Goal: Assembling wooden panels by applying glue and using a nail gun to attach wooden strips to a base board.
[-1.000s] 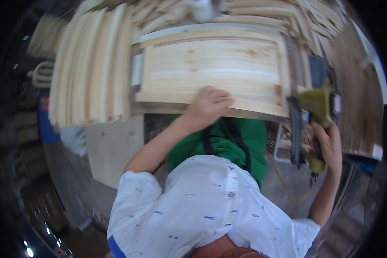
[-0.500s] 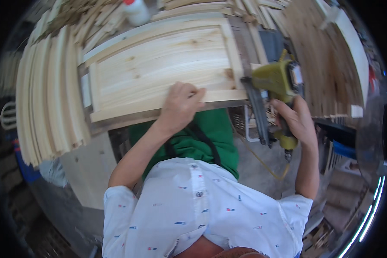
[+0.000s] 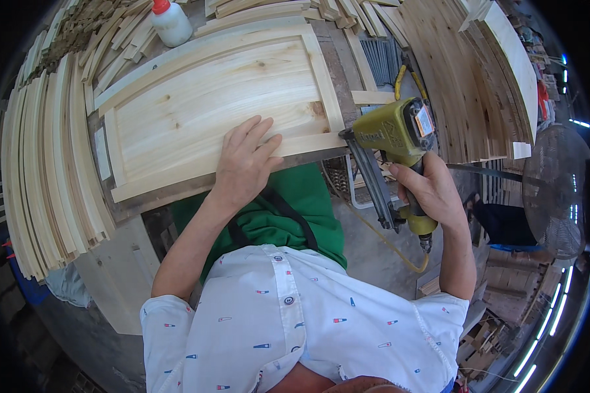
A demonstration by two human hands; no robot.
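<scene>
A framed wooden panel (image 3: 210, 98) of pale, knotty boards lies flat on the workbench (image 3: 196, 186) before me. My left hand (image 3: 246, 154) rests across its near rail, fingers stretched out and a little apart over the panel. In my right hand (image 3: 432, 187) is a yellow-green pneumatic nail gun (image 3: 387, 131), my fingers wrapped round its handle. The gun's nose sits at the panel's near right corner; whether it touches the wood I cannot tell. From the bottom of the grip a yellow air hose (image 3: 408, 263) hangs down.
Long wood strips (image 3: 56, 164) are stacked at the left. A white bottle with a red cap (image 3: 171, 23) stands behind the panel. Grey nail strips (image 3: 380, 59) and yellow-handled pliers (image 3: 401, 80) lie at the back right. Stacked boards (image 3: 465, 85) and a fan (image 3: 557, 190) are farther right.
My left hand's curled fingers have opened out flat over the near rail. The view has shifted, so bench, panel and nail gun appear farther left. The gun stays in my right hand.
</scene>
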